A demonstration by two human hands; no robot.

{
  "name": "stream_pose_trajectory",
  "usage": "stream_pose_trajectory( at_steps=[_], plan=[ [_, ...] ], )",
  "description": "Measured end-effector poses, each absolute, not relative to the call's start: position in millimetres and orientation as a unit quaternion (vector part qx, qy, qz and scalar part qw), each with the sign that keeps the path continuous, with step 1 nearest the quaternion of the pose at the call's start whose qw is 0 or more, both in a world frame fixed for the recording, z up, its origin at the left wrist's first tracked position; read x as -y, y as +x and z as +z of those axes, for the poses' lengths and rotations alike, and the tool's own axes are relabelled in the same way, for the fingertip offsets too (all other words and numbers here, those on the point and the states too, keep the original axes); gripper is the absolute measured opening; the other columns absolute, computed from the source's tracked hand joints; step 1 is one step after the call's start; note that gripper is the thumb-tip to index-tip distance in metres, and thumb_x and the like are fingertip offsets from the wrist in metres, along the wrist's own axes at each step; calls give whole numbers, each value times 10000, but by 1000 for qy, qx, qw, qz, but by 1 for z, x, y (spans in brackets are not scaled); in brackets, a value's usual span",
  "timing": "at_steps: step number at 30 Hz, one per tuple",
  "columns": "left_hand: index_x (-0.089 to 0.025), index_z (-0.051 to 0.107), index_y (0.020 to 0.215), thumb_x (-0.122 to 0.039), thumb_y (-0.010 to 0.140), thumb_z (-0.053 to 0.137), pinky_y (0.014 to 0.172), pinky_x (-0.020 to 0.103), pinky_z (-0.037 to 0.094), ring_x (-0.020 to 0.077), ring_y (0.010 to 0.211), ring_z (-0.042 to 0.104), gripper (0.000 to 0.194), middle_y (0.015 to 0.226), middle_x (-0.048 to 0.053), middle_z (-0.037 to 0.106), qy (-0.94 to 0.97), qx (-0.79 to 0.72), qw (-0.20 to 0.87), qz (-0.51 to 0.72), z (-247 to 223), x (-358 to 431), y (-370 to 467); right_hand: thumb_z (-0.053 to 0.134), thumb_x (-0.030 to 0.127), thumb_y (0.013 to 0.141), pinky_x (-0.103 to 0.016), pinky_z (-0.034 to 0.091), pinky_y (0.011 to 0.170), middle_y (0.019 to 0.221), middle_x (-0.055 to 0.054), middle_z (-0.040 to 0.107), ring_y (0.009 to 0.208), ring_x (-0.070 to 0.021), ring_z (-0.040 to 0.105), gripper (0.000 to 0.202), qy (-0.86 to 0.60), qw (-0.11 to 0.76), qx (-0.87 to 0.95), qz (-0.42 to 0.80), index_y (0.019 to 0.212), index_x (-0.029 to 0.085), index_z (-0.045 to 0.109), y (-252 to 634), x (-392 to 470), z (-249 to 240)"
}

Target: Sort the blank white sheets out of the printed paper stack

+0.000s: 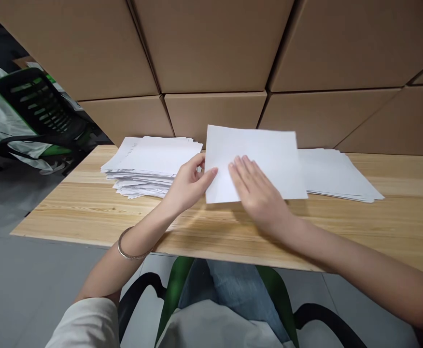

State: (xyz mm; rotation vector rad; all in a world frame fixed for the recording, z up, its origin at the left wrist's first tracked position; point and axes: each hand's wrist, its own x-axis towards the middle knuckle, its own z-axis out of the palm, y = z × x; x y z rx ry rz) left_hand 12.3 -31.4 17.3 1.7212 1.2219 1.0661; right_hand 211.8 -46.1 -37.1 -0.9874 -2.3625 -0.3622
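Note:
A white sheet of paper (269, 150), possibly folded, is up off the desk in front of me. My left hand (191, 179) pinches its left edge, thumb on the near face and the other fingers partly behind it. Flat against the face of the sheet lies my right hand (258, 193), its fingers stretched out and slightly blurred. To the left stands a thick, uneven stack of papers (153, 157) with faint print on the top one. A thinner pile of white sheets (336, 174) lies to the right, partly covered by the sheet.
The wooden desk (99, 212) runs along a wall of brown panels (211, 48). At far left stands a black and green chair (37, 106) with white cloth beside it. Black armrests (142, 295) of my own green chair flank my legs.

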Motion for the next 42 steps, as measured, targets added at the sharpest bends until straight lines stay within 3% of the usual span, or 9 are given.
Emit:
stream_pose_trajectory(
  at_steps=[2,7,10,17,24,30,33,38,42],
  plan=[
    [-171,627,1132,-309,950,546,593,239,534,107,692,613,242,961,46,610,701,-472,323,426,12,26,10,285,-15,988,-591,294,1229,1607,-256,307,1524,-317,113,699,-380,258,876,-148,1640,88,56,232,33,-32],
    [-152,650,1149,-292,978,515,933,388,532,228,1052,609,259,1097,126,601,761,-527,9,378,6,10,-2,248,34,1012,-567,323,1215,1585,-244,374,1517,-302,212,584,-437,188,870,-127,1594,68,273,304,6,-40],
    [-118,659,1163,-292,973,510,1025,460,472,295,1139,585,298,1151,169,615,739,-607,-48,288,7,5,-7,231,30,978,-558,358,1192,1574,-237,400,1497,-304,305,580,-493,142,854,-84,1527,63,416,341,0,-54],
    [-27,663,1164,-472,988,380,1010,483,446,393,1161,593,556,1173,263,665,711,-695,-58,90,12,-1,-11,373,152,902,-570,384,1167,1549,-108,488,1455,-311,420,623,-566,114,816,3,1506,218,507,364,-9,-67],
    [-79,707,986,-467,949,421,927,433,466,376,1046,655,484,1032,246,729,719,-690,-38,72,17,-4,-18,519,359,842,-637,257,1195,1571,-160,452,1501,-391,303,656,-545,62,836,-32,1462,149,538,352,-13,-49],
    [-142,733,900,-422,965,379,825,385,461,333,936,686,456,926,196,759,721,-688,10,81,28,0,-20,517,357,851,-618,210,1217,1570,-192,441,1497,-387,318,630,-506,138,851,-8,1421,93,569,298,3,-21],
    [-157,740,855,-349,982,347,751,361,443,305,861,694,455,885,180,768,707,-700,1,105,32,1,-20,503,359,886,-591,327,1177,1484,-164,557,1408,-352,474,527,-500,239,826,103,1345,140,639,267,10,-16],
    [-148,734,801,-349,1023,351,748,320,473,219,754,708,487,815,135,772,750,-621,-15,229,22,12,-6,483,489,956,-528,557,972,1291,-169,697,1137,-332,693,446,-468,357,637,498,1162,169,715,234,12,-14],
    [-135,740,1091,-331,1042,363,885,311,555,192,968,745,428,1082,121,787,848,-433,36,303,-2,26,17,371,550,979,-530,598,883,1335,-177,670,1124,-339,701,541,-408,358,591,597,1287,185,626,225,17,-10]
  ],
)
